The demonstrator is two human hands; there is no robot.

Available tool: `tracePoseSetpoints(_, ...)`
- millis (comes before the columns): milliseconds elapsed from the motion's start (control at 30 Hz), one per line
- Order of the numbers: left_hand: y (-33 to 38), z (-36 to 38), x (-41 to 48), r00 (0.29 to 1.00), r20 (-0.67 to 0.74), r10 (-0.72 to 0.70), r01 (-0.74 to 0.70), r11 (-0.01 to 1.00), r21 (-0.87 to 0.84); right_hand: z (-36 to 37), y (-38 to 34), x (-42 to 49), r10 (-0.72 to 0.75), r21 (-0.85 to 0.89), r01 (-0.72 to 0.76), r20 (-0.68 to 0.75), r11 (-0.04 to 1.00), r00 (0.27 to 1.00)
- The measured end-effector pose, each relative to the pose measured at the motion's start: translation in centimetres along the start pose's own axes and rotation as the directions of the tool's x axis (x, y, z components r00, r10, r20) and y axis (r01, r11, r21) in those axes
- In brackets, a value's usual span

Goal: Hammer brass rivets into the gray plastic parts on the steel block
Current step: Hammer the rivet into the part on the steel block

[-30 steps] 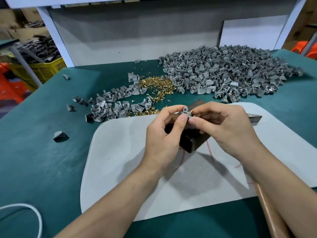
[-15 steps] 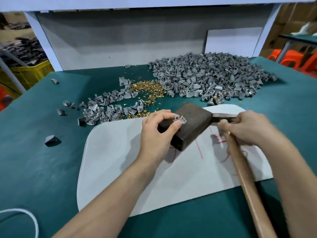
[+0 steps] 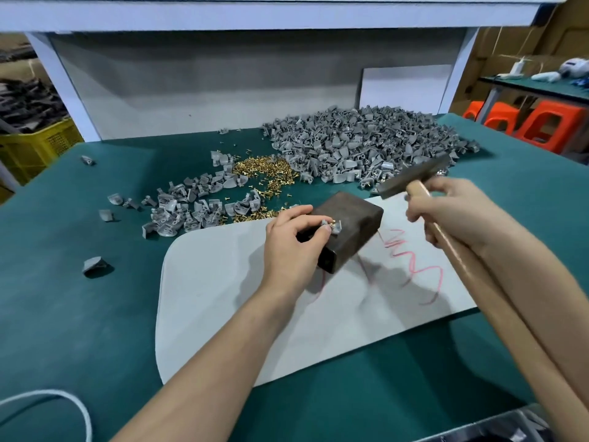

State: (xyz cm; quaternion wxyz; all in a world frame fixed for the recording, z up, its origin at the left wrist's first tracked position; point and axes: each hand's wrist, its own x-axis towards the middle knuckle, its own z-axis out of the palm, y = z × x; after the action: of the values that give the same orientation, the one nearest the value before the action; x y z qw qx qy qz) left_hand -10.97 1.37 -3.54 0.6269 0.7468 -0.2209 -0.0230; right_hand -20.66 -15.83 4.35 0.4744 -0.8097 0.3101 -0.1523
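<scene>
The left hand (image 3: 291,250) pinches a small gray plastic part (image 3: 335,226), brass rivet (image 3: 332,222) on top, against the dark rectangular steel block (image 3: 353,215); fingertips hide the part's near side. The right hand (image 3: 455,212) grips a wooden-handled hammer (image 3: 409,180) held up right of the block, its steel head blurred, its handle end indistinct.

The left forearm (image 3: 207,362) enters from 7 o'clock and reaches toward 1 o'clock, wrist straight, back of the hand up. The left hand (image 3: 293,247) sits at centre, thumb and forefinger pinching a gray plastic part (image 3: 331,225), the other fingers curled. At 3 o'clock the right hand (image 3: 455,215) wraps its fingers round the hammer handle (image 3: 471,275); the right forearm (image 3: 548,314) enters from 4 o'clock.
</scene>
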Motion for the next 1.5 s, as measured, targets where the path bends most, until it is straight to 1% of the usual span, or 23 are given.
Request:
tracePoseSetpoints(67,0.0,0.1,0.1,1.0,0.004,0.001,-0.001,1.0,0.014,0.6,-1.8,-0.7,-0.079,0.048,0.074,0.1,0.996,0.992)
tracePoseSetpoints(133,-0.1,0.1,0.3,1.0,0.003,0.008,-0.008,0.999,0.036,1.8,-3.2,-1.4,-0.136,0.026,0.133,0.175,0.991,0.975)
tracePoseSetpoints(233,-0.2,0.0,0.5,0.999,-0.004,0.038,-0.037,0.999,0.026,3.2,-4.2,-2.5,-0.179,0.06,0.169,0.267,0.984,0.947)
tracePoseSetpoints(300,-0.3,0.0,0.6,0.998,-0.017,0.053,-0.053,0.999,0.0,3.7,-4.2,-2.8,-0.201,0.032,0.199,0.257,0.979,0.945)
tracePoseSetpoints(400,-0.4,0.1,0.6,0.998,-0.026,0.065,-0.065,0.998,-0.014,4.0,-4.0,-2.7,-0.219,-0.073,0.237,0.195,0.969,0.956)
tracePoseSetpoints(567,-0.6,0.1,0.8,0.999,-0.02,0.048,-0.048,0.999,0.014,3.8,-4.1,-2.8,-0.236,-0.18,0.266,0.174,0.947,0.956)
tracePoseSetpoints(733,-0.4,0.0,0.6,0.998,-0.014,0.058,-0.058,0.998,-0.004,3.7,-5.1,-2.5,-0.322,-0.303,0.341,0.113,0.89,0.94)
tracePoseSetpoints(867,-0.4,-0.2,0.7,0.998,-0.011,0.057,-0.058,0.998,-0.034,4.9,-5.1,-2.7,-0.278,-0.425,0.315,0.148,0.849,0.949)
tracePoseSetpoints(933,-0.5,-0.2,0.6,0.999,-0.012,0.048,-0.049,0.998,-0.046,4.4,-5.4,-2.5,-0.281,-0.444,0.307,0.125,0.842,0.952)
tracePoseSetpoints(1033,-0.5,-0.2,0.6,0.999,-0.017,0.027,-0.028,0.998,-0.063,3.7,-5.9,-2.3,-0.361,-0.427,0.347,0.05,0.835,0.931)
tracePoseSetpoints(1067,-0.5,-0.2,0.6,0.999,-0.016,0.031,-0.032,0.998,-0.055,4.0,-5.9,-2.4,-0.358,-0.445,0.349,0.068,0.824,0.931)
tracePoseSetpoints(1167,-0.5,-0.2,0.6,0.998,-0.01,0.056,-0.056,0.998,-0.04,4.6,-5.6,-2.6,-0.278,-0.524,0.323,0.166,0.788,0.946)
tracePoseSetpoints(1233,-0.5,-0.2,0.6,0.999,-0.004,0.04,-0.04,0.998,-0.051,3.9,-6.0,-2.4,-0.299,-0.542,0.328,0.145,0.774,0.943)
tracePoseSetpoints(1300,-0.6,-0.2,0.6,1.0,-0.006,0.024,-0.024,0.997,-0.07,3.5,-6.1,-2.2,-0.368,-0.52,0.355,0.083,0.777,0.926)
tracePoseSetpoints(1333,-0.6,-0.2,0.7,1.0,-0.007,0.025,-0.026,0.997,-0.076,3.7,-6.0,-2.3,-0.372,-0.524,0.358,0.083,0.773,0.925)
tracePoseSetpoints(1433,-0.5,-0.3,0.5,0.998,-0.001,0.064,-0.064,0.997,-0.039,4.4,-5.1,-2.7,-0.289,-0.561,0.343,0.185,0.753,0.939)
tracePoseSetpoints(1500,-0.6,-0.2,0.6,0.998,-0.003,0.056,-0.056,0.997,-0.05,3.7,-5.2,-2.5,-0.311,-0.529,0.347,0.159,0.774,0.937)
